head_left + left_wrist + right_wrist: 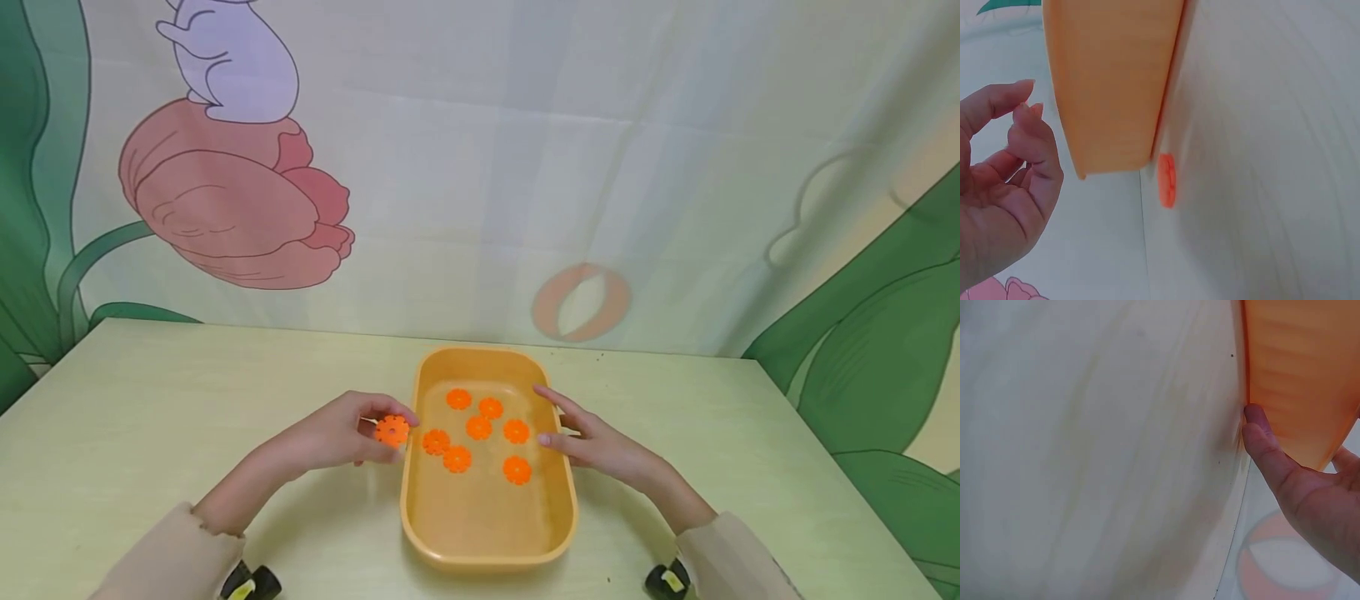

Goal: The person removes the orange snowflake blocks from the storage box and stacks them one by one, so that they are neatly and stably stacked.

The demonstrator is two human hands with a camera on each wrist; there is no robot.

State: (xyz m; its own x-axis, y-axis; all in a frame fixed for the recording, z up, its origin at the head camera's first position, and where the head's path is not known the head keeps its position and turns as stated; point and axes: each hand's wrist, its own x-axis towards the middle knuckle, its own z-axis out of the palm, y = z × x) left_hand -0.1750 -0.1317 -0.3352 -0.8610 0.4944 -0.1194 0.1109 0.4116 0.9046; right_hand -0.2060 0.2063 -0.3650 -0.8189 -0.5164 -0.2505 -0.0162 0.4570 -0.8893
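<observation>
A yellow-orange rectangular tray (480, 560) stands on the table with several orange notched plastic discs (517, 470) spread flat in it. Just left of its wall, my left hand (330, 433) hovers with loosely bent fingers. Through the gap between thumb and forefinger shows another orange notched disc (392, 431). From the left wrist, that disc (1166, 180) lies on the table beside the tray, below the hand (1010, 169) and apart from it. My right hand (596, 442) holds the tray's right wall, some fingers outside it and others over the rim.
The pale wooden table (750, 467) extends to both sides of the tray. Behind its far edge hangs a printed curtain (450, 167) with a rabbit, a flower and leaves. Black bands (262, 581) sit near both sleeves.
</observation>
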